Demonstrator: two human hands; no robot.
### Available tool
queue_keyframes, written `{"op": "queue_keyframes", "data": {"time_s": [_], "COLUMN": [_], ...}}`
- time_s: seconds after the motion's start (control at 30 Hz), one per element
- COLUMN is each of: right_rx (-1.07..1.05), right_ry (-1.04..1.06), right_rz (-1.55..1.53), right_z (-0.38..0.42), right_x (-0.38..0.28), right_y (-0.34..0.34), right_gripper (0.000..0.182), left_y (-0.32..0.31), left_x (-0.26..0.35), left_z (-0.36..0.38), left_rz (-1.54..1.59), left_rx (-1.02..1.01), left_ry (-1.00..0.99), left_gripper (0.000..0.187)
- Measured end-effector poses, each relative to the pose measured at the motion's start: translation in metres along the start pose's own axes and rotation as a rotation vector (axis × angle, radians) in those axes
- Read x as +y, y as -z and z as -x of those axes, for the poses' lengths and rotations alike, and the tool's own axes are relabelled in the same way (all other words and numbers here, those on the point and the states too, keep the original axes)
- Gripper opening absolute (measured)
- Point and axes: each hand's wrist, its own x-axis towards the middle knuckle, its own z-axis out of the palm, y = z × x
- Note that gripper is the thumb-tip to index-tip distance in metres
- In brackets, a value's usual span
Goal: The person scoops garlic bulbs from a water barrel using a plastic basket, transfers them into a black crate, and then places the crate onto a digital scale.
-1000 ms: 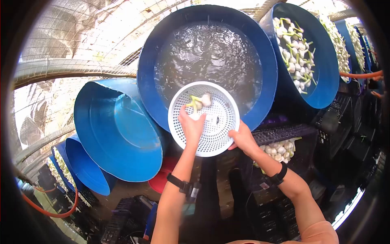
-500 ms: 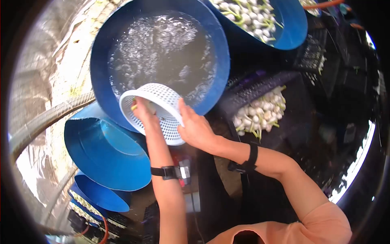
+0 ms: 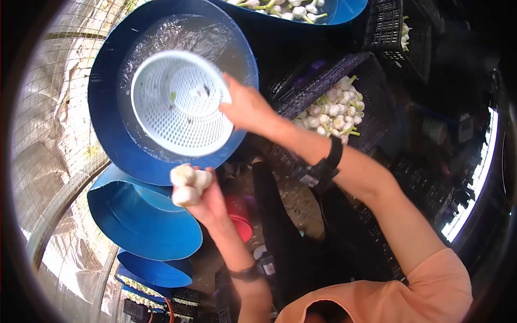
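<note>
My right hand (image 3: 249, 109) grips the rim of a white plastic colander (image 3: 186, 134), fingers and thumb on its right edge. The colander is held above the water (image 3: 218, 40) in a large blue tub (image 3: 105, 102), its open inside facing me. A small green scrap (image 3: 173, 97) and a few dark bits cling inside it. Just below the colander and apart from it, my left hand (image 3: 211, 204) is closed around a few white garlic bulbs (image 3: 187, 188), with the fingers partly hidden behind them.
Black crates hold garlic bulbs (image 3: 336, 110) on the right. Another blue tub (image 3: 350, 8) at the top contains more garlic with green stems. Cut blue drums (image 3: 145, 220) stand at lower left, beside a wire mesh wall (image 3: 48, 97). A red bucket (image 3: 240, 220) sits below my left hand.
My left hand has come out of the colander and now shows garlic bulbs in it. The colander has turned its inside toward me. The whole view has shifted.
</note>
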Motion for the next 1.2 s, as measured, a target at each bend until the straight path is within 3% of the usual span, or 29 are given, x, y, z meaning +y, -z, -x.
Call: {"op": "queue_keyframes", "data": {"time_s": [0.03, 0.1, 0.17, 0.23, 0.27, 0.33, 0.4, 0.5, 0.57, 0.6, 0.63, 0.7, 0.73, 0.83, 0.9, 1.03, 1.1, 1.2], "right_rx": [-0.023, -0.027, -0.015, -0.094, -0.149, -0.133, -0.146, -0.054, 0.021, 0.289, 0.284, 0.490, 0.446, 0.476, 0.369, 0.266, 0.253, 0.305], "right_ry": [0.004, 0.129, 0.192, 0.123, 0.137, 0.074, 0.002, -0.030, 0.116, 0.492, 0.387, 0.764, 0.617, 0.828, 0.705, 0.488, 0.235, 0.390], "right_rz": [-0.027, -0.060, -0.021, 0.060, -0.124, -0.102, -0.098, -0.135, 0.113, 0.543, 0.703, 0.919, 1.076, 1.192, 1.239, 1.153, 0.997, 0.992], "right_z": [-0.010, -0.029, -0.049, -0.054, -0.047, -0.056, -0.073, -0.088, -0.122, -0.161, -0.156, -0.189, -0.197, -0.255, -0.272, -0.283, -0.288, -0.325], "right_x": [-0.013, -0.029, -0.041, -0.063, -0.078, -0.069, -0.059, -0.053, -0.050, -0.025, -0.050, -0.044, -0.051, -0.010, 0.011, 0.077, 0.106, 0.184], "right_y": [0.022, 0.053, 0.074, 0.091, 0.095, 0.099, 0.081, 0.051, 0.035, 0.025, 0.008, -0.021, -0.038, -0.069, -0.090, -0.129, -0.151, -0.159], "right_gripper": [0.061, 0.051, 0.041, 0.034, 0.044, 0.039, 0.036, 0.035, 0.043, 0.050, 0.061, 0.061, 0.061, 0.054, 0.055, 0.056, 0.054, 0.054], "left_y": [-0.039, -0.051, -0.083, -0.115, -0.130, -0.140, -0.128, -0.085, -0.024, 0.012, 0.045, 0.093, 0.109, 0.129, 0.125, 0.135, 0.137, 0.136], "left_x": [-0.022, -0.068, -0.117, -0.170, -0.185, -0.215, -0.197, -0.099, -0.043, -0.016, 0.009, 0.049, 0.058, 0.068, 0.062, 0.060, 0.061, 0.064], "left_z": [0.023, 0.038, 0.044, 0.041, 0.039, 0.034, 0.033, 0.003, -0.013, -0.021, -0.028, -0.041, -0.051, -0.074, -0.083, -0.086, -0.086, -0.085], "left_rz": [-0.022, 0.190, 0.001, -0.201, -0.198, -0.570, -1.014, -1.389, -1.712, -1.856, -1.958, -2.092, -2.110, -2.193, -2.342, -2.334, -2.271, -2.195], "left_rx": [0.365, 0.239, 0.468, 0.413, 0.330, 0.053, -0.120, -0.043, 0.197, 0.266, 0.331, 0.395, 0.414, 0.465, 0.560, 0.584, 0.563, 0.548], "left_ry": [-0.023, 0.070, 0.217, 0.368, 0.516, 0.574, 0.182, -0.239, -0.522, -0.588, -0.612, -0.536, -0.542, -0.382, -0.292, -0.439, -0.514, -0.518], "left_gripper": [0.022, 0.021, 0.020, 0.019, 0.026, 0.052, 0.044, 0.026, 0.020, 0.019, 0.021, 0.022, 0.022, 0.027, 0.032, 0.032, 0.032, 0.031]}}
